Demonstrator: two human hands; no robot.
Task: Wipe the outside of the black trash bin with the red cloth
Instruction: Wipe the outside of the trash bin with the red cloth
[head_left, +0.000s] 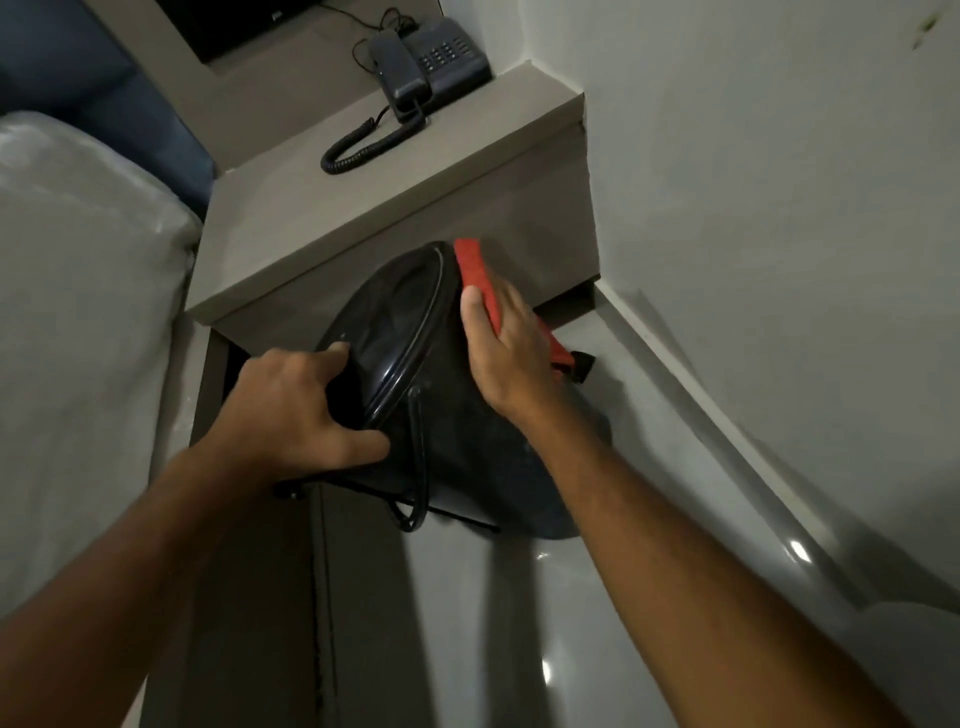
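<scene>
The black trash bin (457, 441) is tilted toward me in the middle of the view, its round lid facing up and left. My left hand (296, 410) grips the lid's rim at the near left, fingers over the top and thumb underneath. My right hand (506, 353) presses the red cloth (475, 270) flat against the bin's upper right side. One end of the cloth sticks out past my fingertips, and another part shows below my palm. A black wire pedal frame hangs under the bin.
A grey bedside shelf (395, 208) stands just behind the bin, carrying a dark corded telephone (431, 62). A bed with white covering (78, 322) fills the left side. A white wall and skirting (727, 260) close in on the right, above a glossy grey floor (519, 623).
</scene>
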